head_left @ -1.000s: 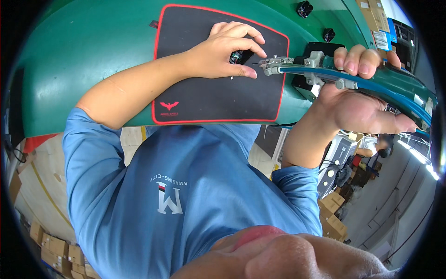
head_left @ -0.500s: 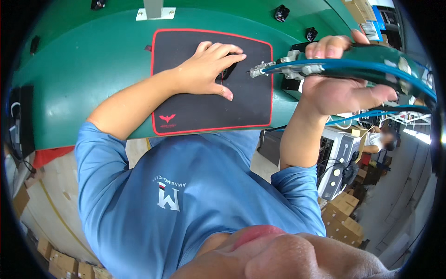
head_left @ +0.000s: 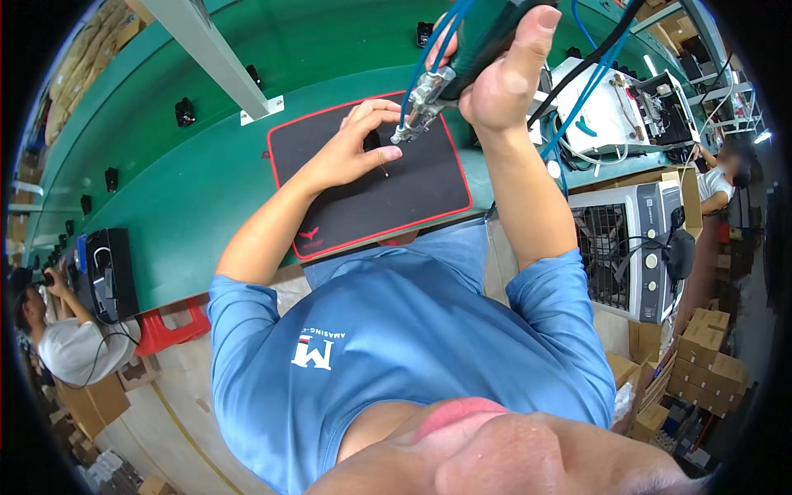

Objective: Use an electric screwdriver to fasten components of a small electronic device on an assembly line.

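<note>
My left hand point(head_left: 346, 157) lies over the dark mousepad-like mat point(head_left: 412, 190) with its red border. Its fingers and thumb curve around a small black part point(head_left: 374, 142), mostly hidden by the hand; a thin pale strand hangs beside it. My right hand point(head_left: 507, 91) grips the dark green body of a power screwdriver point(head_left: 487, 37) with blue hoses. The tool leans down to the left, its metal nozzle point(head_left: 425, 103) close to my left thumb and fingers. Whether the nozzle's tip touches the black part, I cannot tell.
A grey metal post point(head_left: 219, 62) rises from the green bench point(head_left: 198, 231) beyond the mat. Small black parts point(head_left: 185, 112) stand along the back ledge. Right of me are a white machine point(head_left: 606, 107) and a grey air cooler point(head_left: 635, 247). Other people sit at both sides.
My right hand has swung the screwdriver left and tilted it downward, bringing its nozzle to my left hand. My left fingers have drawn closer around the black part. The view has shifted.
</note>
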`<state>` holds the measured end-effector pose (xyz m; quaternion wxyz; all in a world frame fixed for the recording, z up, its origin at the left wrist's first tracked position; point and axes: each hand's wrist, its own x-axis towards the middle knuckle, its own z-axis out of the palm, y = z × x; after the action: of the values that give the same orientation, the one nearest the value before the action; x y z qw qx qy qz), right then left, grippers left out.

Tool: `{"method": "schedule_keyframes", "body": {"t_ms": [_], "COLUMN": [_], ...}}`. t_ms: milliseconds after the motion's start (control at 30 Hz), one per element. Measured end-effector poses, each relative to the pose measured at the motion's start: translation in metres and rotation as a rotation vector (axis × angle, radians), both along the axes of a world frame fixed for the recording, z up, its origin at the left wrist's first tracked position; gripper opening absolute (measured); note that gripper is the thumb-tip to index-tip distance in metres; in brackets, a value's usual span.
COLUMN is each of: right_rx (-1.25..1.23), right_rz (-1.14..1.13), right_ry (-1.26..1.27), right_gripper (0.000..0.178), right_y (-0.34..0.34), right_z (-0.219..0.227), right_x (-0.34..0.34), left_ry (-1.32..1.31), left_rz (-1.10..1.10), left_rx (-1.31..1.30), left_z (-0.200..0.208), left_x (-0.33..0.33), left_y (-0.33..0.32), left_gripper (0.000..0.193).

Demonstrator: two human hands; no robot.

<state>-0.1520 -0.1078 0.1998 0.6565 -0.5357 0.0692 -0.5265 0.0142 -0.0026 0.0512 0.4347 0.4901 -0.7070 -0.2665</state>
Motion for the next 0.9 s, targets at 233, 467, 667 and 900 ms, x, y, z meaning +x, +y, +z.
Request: {"method": "schedule_keyframes", "body": {"t_ms": [233,467,667,900], "right_rx": [0.057,0.051,0.049,-0.014], "right_rz": [0.104,0.032,0.032,0.031], "right_ry": [-0.055,-0.027,-0.024,-0.044], "right_gripper": [0.078,0.076,0.078,0.085], "right_y": [-0.001,-0.006,-0.009,-0.014], "right_z": [0.007,0.005,0.009,0.002], "right_x": [0.001,-0.003,-0.008,-0.005], "left_ry": [0.377,0.239,0.229,0.207], "left_rz": [-0.076,-0.094,-0.084,-0.125], "left_rx": [0.255,0.228,0.237,0.255], "left_z": [0.019,0.02,0.025,0.016], "left_x": [-0.021,-0.019,-0.019,-0.016], "left_y": [-0.013,-0.024,-0.029,-0.036], "left_gripper": [0.032,0.024,0.024,0.025]}}
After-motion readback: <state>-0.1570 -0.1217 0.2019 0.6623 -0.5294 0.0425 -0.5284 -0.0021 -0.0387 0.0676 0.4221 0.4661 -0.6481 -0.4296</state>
